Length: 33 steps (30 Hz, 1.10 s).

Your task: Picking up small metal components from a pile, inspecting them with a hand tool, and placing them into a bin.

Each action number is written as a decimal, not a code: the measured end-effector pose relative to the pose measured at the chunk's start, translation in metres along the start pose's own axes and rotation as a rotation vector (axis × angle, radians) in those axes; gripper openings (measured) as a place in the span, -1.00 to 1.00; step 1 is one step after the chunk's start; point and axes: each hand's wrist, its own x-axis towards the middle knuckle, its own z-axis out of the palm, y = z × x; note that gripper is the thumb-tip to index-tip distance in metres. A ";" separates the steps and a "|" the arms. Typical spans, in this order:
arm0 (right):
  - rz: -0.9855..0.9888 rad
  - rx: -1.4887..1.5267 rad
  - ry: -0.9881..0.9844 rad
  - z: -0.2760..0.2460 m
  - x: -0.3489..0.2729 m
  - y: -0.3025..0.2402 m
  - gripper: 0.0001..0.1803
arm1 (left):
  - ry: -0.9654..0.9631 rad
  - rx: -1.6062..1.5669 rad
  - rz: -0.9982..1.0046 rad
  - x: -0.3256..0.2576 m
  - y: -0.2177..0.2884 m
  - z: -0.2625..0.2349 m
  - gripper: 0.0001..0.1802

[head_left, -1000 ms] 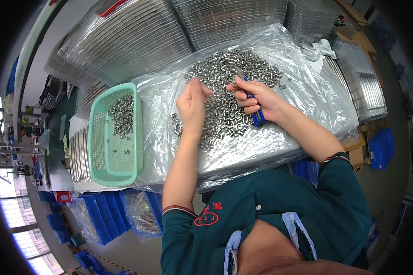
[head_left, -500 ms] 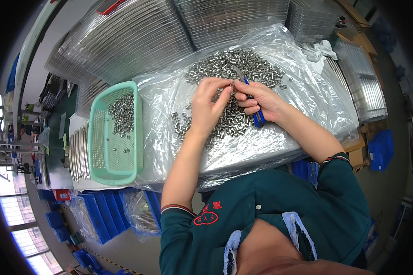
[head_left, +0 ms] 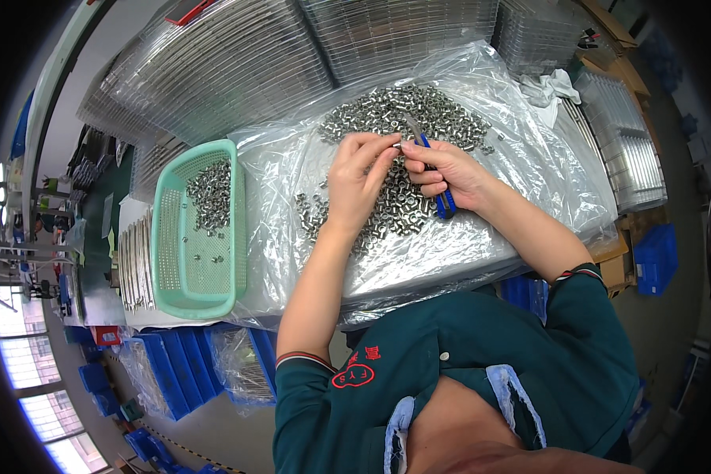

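My left hand (head_left: 355,178) is closed in a pinch, its thumb and forefinger on a small shiny metal part (head_left: 397,146). My right hand (head_left: 460,175) meets it fingertip to fingertip, with its thumb and forefinger close to the same part. Held in the right palm is a blue utility knife (head_left: 445,205), its grey blade pointing away from me. Beneath and beyond both hands lie loose small cylindrical metal parts (head_left: 419,110), piled on clear plastic sheeting (head_left: 280,237). The fingers mostly hide the pinched part.
Left of the pile stands a mint-green plastic basket (head_left: 240,237) with more metal parts inside. Stacked clear plastic trays (head_left: 237,71) line the back, and others (head_left: 624,150) stand at the right. A white cloth (head_left: 549,88) lies at the back right. Blue bins (head_left: 170,371) sit below the table's left edge.
My left thumb has drawn up closer to the forefinger around the small metal part. The knife blade is tilted slightly differently; both arms stay nearly in place.
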 end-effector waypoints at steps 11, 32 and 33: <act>-0.045 -0.029 0.024 -0.001 0.000 0.001 -0.87 | 0.022 -0.117 -0.031 0.002 0.005 0.001 -0.80; -0.048 -0.090 0.035 0.001 -0.001 0.000 -0.84 | -0.017 -0.068 -0.039 0.001 0.008 -0.002 -0.78; -0.050 -0.096 0.037 0.001 -0.002 0.000 -0.84 | -0.040 -0.130 -0.068 0.002 0.010 -0.001 -0.78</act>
